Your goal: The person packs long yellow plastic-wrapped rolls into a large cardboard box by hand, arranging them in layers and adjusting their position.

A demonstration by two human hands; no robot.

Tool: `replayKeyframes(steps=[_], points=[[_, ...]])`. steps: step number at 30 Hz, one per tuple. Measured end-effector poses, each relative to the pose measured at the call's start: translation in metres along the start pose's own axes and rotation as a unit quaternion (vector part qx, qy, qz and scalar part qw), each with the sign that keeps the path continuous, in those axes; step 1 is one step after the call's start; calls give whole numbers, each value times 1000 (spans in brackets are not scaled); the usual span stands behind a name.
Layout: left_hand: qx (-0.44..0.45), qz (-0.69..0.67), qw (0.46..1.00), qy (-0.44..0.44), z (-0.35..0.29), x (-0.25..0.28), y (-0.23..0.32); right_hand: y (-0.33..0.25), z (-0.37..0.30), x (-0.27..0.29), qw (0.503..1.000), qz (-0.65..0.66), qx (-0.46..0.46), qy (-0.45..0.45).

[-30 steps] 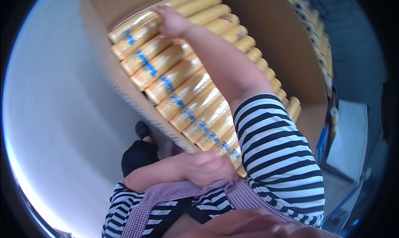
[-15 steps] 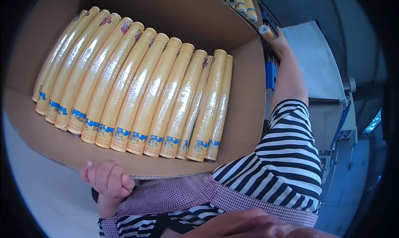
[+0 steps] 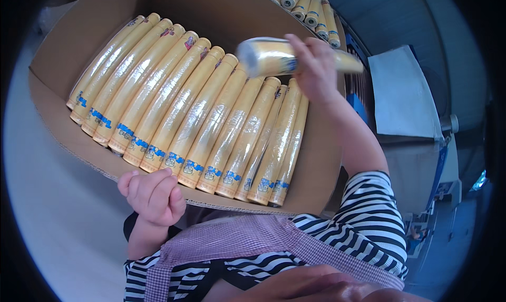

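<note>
above the open carton [image 3: 322,162], the right hand [image 3: 315,70] wraps a yellow roll [image 3: 270,58] (blurred) near mid-length; the left hand [image 3: 153,196] curls into a loose fist at the near rim [image 3: 232,204]. a firm central grip, clear of the packed rolls [image 3: 212,129], should best spare the wrapping.

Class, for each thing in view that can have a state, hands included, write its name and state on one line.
Right hand: closed around a roll.
Held roll: gripped, apart from the row, blurred.
Left hand: fingers curled at the near rim; grip unclear.
Box: open, holding a row of rolls.
Boxed rolls: lying side by side, film-wrapped.
Other rolls: piled outside the box.
Apron: worn.
</note>
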State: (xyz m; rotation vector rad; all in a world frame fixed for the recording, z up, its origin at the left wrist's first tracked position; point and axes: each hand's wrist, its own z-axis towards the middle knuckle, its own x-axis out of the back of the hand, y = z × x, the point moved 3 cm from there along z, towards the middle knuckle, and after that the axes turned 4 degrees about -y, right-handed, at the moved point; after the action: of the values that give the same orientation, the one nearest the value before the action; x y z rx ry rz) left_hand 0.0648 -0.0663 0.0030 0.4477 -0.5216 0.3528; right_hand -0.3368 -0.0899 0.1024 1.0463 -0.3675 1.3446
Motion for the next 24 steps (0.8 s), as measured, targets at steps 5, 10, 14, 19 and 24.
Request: replayKeyframes(steps=[5,10,14,19,24], points=[[-10,-21,999,43,-12,4,-8,-154,112,-46,981,131,140,1],[-26,-73,996,46,-23,4,-14,-254,227,-152,973,111,198,-29],[-114,-123,983,69,-30,4,-33,-338,314,-218,964,106,184,-163],[-126,-118,976,135,-55,-10,-65,-426,352,-311,936,185,122,-275],[-153,-136,974,98,-51,-7,-78,-487,338,-341,872,159,127,-446]])
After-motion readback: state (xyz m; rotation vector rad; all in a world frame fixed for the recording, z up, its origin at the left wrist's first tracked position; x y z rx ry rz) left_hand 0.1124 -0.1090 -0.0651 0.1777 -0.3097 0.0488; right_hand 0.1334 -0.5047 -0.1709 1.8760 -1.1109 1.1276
